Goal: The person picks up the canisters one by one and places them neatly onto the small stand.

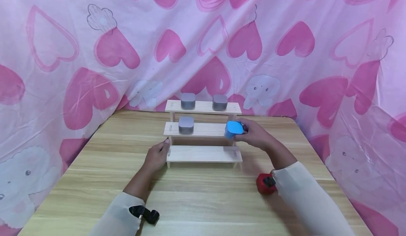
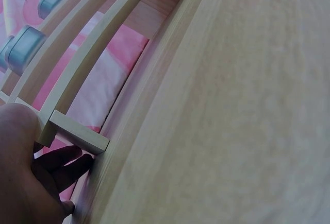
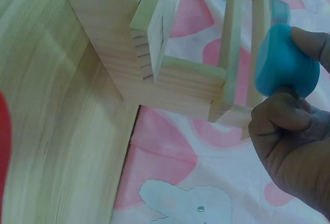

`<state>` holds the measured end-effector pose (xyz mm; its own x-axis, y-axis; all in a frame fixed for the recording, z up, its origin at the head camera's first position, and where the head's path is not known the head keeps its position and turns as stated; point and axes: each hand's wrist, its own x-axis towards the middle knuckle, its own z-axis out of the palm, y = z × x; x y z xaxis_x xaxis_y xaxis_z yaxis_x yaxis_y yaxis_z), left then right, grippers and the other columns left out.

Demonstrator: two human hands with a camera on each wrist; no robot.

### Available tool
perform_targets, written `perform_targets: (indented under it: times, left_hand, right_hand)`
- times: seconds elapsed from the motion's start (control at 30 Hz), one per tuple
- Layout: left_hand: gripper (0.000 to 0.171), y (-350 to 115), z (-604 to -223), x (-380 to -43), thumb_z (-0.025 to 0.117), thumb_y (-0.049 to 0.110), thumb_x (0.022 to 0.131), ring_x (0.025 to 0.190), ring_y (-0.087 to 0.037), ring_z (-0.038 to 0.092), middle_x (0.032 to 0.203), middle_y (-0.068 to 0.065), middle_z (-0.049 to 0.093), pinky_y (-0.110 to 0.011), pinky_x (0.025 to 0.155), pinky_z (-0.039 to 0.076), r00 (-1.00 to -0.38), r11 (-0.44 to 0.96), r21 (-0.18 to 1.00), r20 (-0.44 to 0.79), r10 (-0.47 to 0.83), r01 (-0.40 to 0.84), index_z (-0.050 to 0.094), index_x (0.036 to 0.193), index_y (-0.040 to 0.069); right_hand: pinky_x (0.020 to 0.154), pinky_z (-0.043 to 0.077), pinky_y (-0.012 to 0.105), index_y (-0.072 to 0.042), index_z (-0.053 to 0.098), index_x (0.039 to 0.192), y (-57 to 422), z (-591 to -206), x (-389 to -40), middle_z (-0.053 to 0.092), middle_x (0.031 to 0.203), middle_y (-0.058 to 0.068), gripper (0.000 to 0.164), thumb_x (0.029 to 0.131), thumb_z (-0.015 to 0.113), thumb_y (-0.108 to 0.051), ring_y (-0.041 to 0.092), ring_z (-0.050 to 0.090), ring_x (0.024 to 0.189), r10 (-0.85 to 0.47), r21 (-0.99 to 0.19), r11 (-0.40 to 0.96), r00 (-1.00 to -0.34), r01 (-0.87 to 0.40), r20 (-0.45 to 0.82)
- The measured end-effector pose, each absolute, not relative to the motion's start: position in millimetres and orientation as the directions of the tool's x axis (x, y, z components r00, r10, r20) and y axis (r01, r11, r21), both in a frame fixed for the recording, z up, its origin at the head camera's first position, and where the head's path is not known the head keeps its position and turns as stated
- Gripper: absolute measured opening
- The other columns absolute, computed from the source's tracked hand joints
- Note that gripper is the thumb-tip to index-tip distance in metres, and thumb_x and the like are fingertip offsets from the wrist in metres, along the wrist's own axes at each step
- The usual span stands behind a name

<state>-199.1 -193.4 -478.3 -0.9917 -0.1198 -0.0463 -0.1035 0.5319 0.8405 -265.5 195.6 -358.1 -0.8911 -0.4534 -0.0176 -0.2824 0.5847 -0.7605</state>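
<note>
A three-tier wooden step shelf stands on the table. My left hand grips its left end near the lowest tier; in the left wrist view the thumb lies on top and other fingers are beside the shelf's leg. My right hand pinches a blue rounded block at the right end of the middle tier, thumb and fingers on its sides. A grey rounded block sits on that tier's left part. The top tier bears two more, a left grey block and a right grey block.
A red block lies on the table beside the right sleeve, partly covered by it. A pink heart-patterned curtain hangs behind and on both sides of the table. Black wrist cameras sit on both sleeves.
</note>
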Motion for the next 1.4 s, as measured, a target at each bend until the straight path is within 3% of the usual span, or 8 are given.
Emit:
perform_targets:
  times: [0.17, 0.3, 0.4, 0.63, 1.0, 1.4]
  left_hand:
    - [0.071, -193.5, -478.1, -200.7, 0.030, 0.059, 0.117, 0.153, -0.049, 0.051, 0.159, -0.025, 0.059, -0.065, 0.127, 0.039, -0.991, 0.531, 0.842, -0.037, -0.125, -0.099, 0.058, 0.157, 0.008]
    - [0.070, -193.3, -478.4, -201.6, 0.031, 0.058, 0.117, 0.150, -0.049, 0.053, 0.157, -0.026, 0.061, -0.065, 0.125, 0.041, -0.993, 0.537, 0.840, -0.017, -0.121, -0.080, 0.061, 0.155, 0.007]
    - [0.069, -193.5, -478.1, -201.4, 0.031, 0.057, 0.118, 0.150, -0.049, 0.054, 0.156, -0.026, 0.061, -0.065, 0.125, 0.042, -0.992, 0.542, 0.837, -0.012, -0.125, -0.078, 0.063, 0.153, 0.007]
    - [0.069, -192.7, -480.4, -202.6, 0.031, 0.057, 0.118, 0.148, -0.049, 0.056, 0.155, -0.026, 0.062, -0.065, 0.124, 0.043, -0.992, 0.539, 0.838, -0.020, -0.123, -0.084, 0.063, 0.152, 0.007]
    - [0.071, -193.3, -479.8, -202.3, 0.030, 0.059, 0.117, 0.152, -0.050, 0.051, 0.159, -0.026, 0.058, -0.066, 0.127, 0.039, -0.992, 0.539, 0.836, -0.041, -0.116, -0.098, 0.058, 0.158, 0.008]
    - [0.072, -194.6, -479.2, -200.0, 0.030, 0.060, 0.117, 0.153, -0.051, 0.049, 0.161, -0.026, 0.056, -0.066, 0.127, 0.039, -0.991, 0.552, 0.828, -0.035, -0.126, -0.099, 0.057, 0.159, 0.008]
  right_hand:
    - [0.082, 0.063, 0.042, -0.014, 0.058, 0.149, 193.6, -358.0, -278.2, 0.064, 0.140, 0.018, 0.059, 0.096, 0.083, -0.020, 0.040, 0.059, 0.124, -0.481, -0.772, 0.572, -0.876, -0.279, -0.040]
    - [0.074, 0.059, 0.035, -0.015, 0.060, 0.144, 189.1, -357.7, -284.8, 0.064, 0.134, 0.017, 0.054, 0.095, 0.083, -0.018, 0.038, 0.058, 0.117, -0.489, -0.781, 0.562, -0.871, -0.273, -0.048]
    - [0.076, 0.060, 0.035, -0.014, 0.060, 0.141, 183.7, -357.3, -288.4, 0.064, 0.135, 0.018, 0.052, 0.095, 0.084, -0.019, 0.038, 0.059, 0.119, -0.485, -0.783, 0.565, -0.872, -0.261, -0.060]
    - [0.080, 0.063, 0.039, -0.016, 0.057, 0.151, 175.7, -359.8, -294.6, 0.061, 0.146, 0.020, 0.063, 0.095, 0.086, -0.023, 0.042, 0.056, 0.128, -0.458, -0.779, 0.587, -0.884, -0.220, -0.096]
    - [0.094, 0.063, 0.059, -0.013, 0.056, 0.152, 164.3, -362.6, -297.5, 0.061, 0.145, 0.018, 0.064, 0.095, 0.084, -0.017, 0.041, 0.057, 0.127, -0.476, -0.781, 0.574, -0.876, -0.245, -0.076]
    - [0.088, 0.063, 0.054, -0.013, 0.057, 0.148, 156.8, -359.7, -299.4, 0.062, 0.143, 0.019, 0.061, 0.095, 0.086, -0.022, 0.042, 0.058, 0.126, -0.455, -0.765, 0.608, -0.883, -0.215, -0.113]
